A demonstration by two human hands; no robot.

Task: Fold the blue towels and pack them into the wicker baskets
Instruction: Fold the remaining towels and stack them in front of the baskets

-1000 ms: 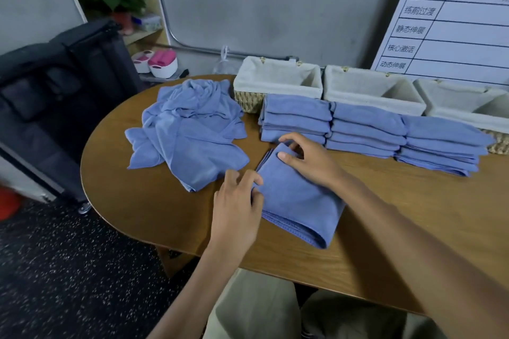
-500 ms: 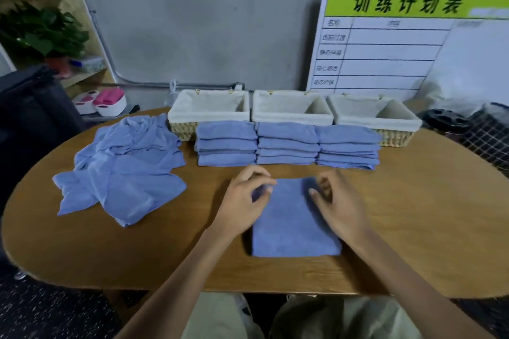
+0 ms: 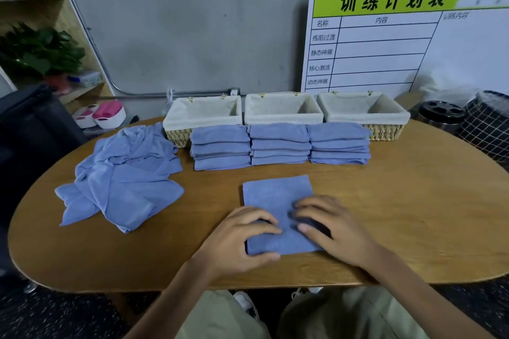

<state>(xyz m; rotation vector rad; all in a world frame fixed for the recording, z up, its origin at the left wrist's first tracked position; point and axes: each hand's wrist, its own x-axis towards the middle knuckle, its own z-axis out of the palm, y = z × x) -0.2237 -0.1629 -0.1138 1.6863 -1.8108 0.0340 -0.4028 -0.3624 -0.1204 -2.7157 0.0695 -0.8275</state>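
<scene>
1. Towel (image 3: 276, 198), folded into a flat blue rectangle, lies on the wooden table (image 3: 413, 215) directly in front of the person, its long side running away from them; half a second ago both hands sat near its far edge, and now they have slid back to its near half.
2. Left hand (image 3: 242, 237) rests on the near-left corner with curled fingers on top and the thumb along the near edge; right hand (image 3: 330, 228) presses the near-right part with spread, bent fingers. Whether either one pinches the cloth, I cannot tell.
3. Three lined wicker baskets (image 3: 283, 110) stand in a row at the table's far side; what shows of their pale liners holds nothing.
4. Three stacks of folded towels (image 3: 279, 144) sit side by side, just in front of the baskets.
5. Unfolded towels (image 3: 124, 176) lie in a rumpled heap to the left, well apart from the flat one.
</scene>
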